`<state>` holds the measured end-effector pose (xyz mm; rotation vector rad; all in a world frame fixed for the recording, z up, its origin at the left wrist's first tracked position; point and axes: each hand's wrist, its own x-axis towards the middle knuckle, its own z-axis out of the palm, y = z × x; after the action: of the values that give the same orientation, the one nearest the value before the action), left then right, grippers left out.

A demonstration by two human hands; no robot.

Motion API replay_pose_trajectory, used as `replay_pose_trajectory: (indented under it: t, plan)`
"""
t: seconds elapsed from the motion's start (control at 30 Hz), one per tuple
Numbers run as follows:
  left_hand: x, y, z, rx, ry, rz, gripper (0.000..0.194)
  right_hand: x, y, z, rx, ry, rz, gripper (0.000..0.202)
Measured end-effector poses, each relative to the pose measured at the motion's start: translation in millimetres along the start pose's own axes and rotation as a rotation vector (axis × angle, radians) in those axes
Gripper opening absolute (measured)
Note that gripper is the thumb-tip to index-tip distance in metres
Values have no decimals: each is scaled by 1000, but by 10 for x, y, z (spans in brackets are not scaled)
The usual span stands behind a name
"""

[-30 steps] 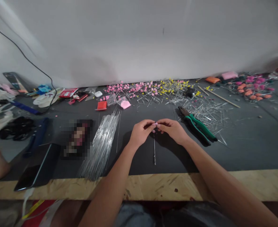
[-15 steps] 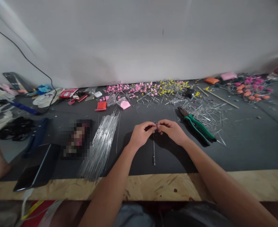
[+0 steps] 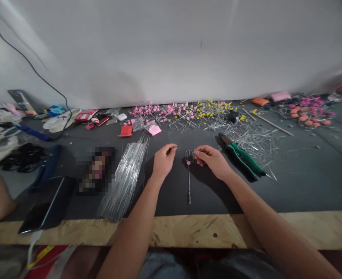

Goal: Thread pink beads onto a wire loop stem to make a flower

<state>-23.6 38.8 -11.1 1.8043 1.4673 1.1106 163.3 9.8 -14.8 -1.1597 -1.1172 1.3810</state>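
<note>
a cage-headed wire stem (image 3: 188, 176) bearing a pink dab (image 3: 188, 163) lies on the dark tabletop (image 3: 171, 203). to its left, the left hand (image 3: 164, 162) pinches its fingertips together; beside the cage, the right hand (image 3: 210, 159) curls. whether either grasps anything, i cannot tell.

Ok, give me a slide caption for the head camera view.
Left hand and right hand flank a wire piece on a dark tabletop, pliers nearby.
</note>
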Motion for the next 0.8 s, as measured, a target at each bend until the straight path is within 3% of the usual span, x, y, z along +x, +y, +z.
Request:
replay_pose_trajectory:
  t: [0.2, 0.8]
  plan:
    - [5, 3, -2, 12, -7, -9, 20, 18, 0, -3, 70, 9, 65, 24]
    - [-26, 31, 14, 17, -46, 18, 24, 24, 46, -28, 85, 18, 78, 27]
